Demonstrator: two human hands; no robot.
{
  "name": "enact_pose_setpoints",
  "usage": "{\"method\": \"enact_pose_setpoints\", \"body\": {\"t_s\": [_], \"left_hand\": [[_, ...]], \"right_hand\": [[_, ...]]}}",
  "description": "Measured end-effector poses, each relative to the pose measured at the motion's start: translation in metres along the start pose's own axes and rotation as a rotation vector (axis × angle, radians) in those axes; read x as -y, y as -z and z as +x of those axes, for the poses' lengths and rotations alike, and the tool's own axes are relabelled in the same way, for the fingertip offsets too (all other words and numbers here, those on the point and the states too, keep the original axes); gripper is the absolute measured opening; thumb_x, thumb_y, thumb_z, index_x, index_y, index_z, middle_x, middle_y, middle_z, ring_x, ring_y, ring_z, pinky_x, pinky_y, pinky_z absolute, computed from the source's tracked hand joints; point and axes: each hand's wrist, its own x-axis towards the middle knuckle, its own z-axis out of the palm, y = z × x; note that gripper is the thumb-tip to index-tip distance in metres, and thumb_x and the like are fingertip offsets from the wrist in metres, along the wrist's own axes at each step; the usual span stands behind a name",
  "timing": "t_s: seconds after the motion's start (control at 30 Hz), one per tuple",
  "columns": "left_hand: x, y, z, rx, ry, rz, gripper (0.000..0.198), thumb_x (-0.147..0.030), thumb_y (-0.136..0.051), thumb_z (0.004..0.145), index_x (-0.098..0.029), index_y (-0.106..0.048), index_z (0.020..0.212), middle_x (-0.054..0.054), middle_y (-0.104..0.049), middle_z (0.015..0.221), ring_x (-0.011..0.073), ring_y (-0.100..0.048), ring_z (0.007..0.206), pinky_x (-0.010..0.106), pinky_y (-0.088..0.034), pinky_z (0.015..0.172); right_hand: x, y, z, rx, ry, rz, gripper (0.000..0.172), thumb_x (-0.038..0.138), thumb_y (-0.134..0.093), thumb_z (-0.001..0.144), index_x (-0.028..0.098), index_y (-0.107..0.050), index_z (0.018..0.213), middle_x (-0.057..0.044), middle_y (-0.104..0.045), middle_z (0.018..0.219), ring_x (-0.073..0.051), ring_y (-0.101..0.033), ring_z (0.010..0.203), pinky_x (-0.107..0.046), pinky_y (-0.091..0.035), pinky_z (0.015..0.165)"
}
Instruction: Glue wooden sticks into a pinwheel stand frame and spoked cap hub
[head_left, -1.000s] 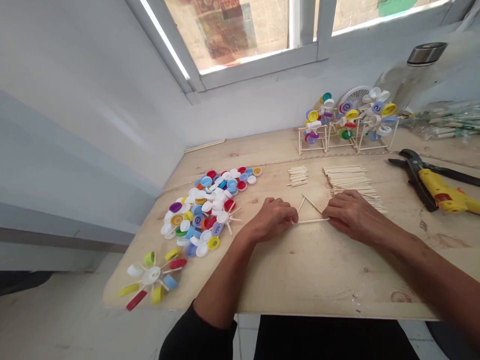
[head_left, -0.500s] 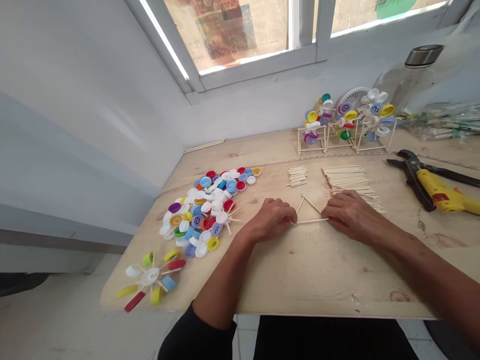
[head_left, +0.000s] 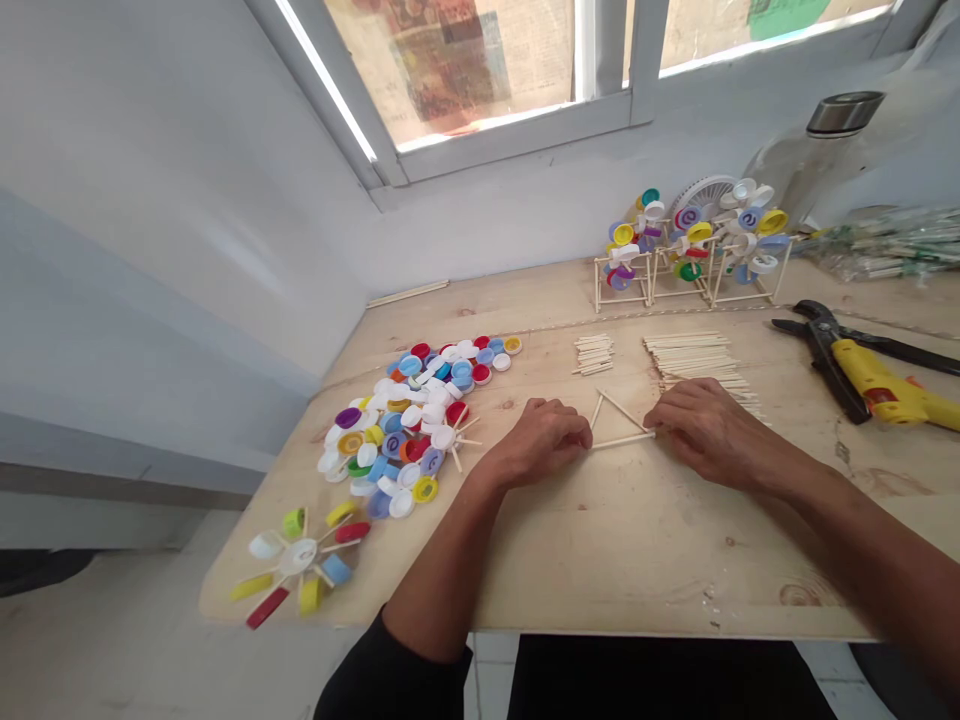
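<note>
On the plywood table (head_left: 615, 550) lies a small triangle of thin wooden sticks (head_left: 619, 425). My left hand (head_left: 544, 440) has its fingers curled and pinches the triangle's left corner. At the right corner my right hand (head_left: 705, 430) presses down with bent fingers on the stick ends. Both hands rest on the table. Just behind my right hand lies a spread of long sticks (head_left: 697, 358), and a small bundle of short sticks (head_left: 595, 353) sits beyond the triangle.
A heap of coloured bottle caps (head_left: 412, 420) covers the table's left side, with a cap-and-stick wheel (head_left: 300, 555) at the near left edge. Finished cap wheels on stick frames (head_left: 690, 245) stand at the back. Black pliers (head_left: 825, 345) and a yellow glue gun (head_left: 885, 385) lie at right.
Both hands stay on the stick triangle with barely any shift; the view has drifted slightly.
</note>
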Motion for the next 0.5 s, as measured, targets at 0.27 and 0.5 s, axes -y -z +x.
{"method": "enact_pose_setpoints", "body": {"t_s": [0.27,0.5], "left_hand": [[-0.011,-0.017,0.011,-0.254,0.038,-0.001,0.007,-0.024,-0.055,0.082,-0.020,-0.061,0.080,0.002,-0.067,0.086,0.0177,-0.056,0.088,0.034,-0.034,0.086],[-0.021,-0.035,0.019,-0.305,-0.002,0.125,0.014,-0.026,-0.052,0.085,-0.022,-0.065,0.089,0.005,-0.066,0.088,0.0194,-0.053,0.093,0.037,-0.033,0.085]], "right_hand": [[0.001,-0.002,0.001,-0.029,0.001,0.007,0.017,0.014,-0.045,0.084,0.021,-0.059,0.090,-0.004,-0.066,0.082,-0.019,-0.057,0.085,-0.034,-0.032,0.078],[-0.001,-0.007,0.001,-0.063,-0.001,0.011,0.017,0.013,-0.048,0.082,0.022,-0.060,0.090,-0.003,-0.067,0.080,-0.018,-0.057,0.082,-0.033,-0.032,0.077]]}}
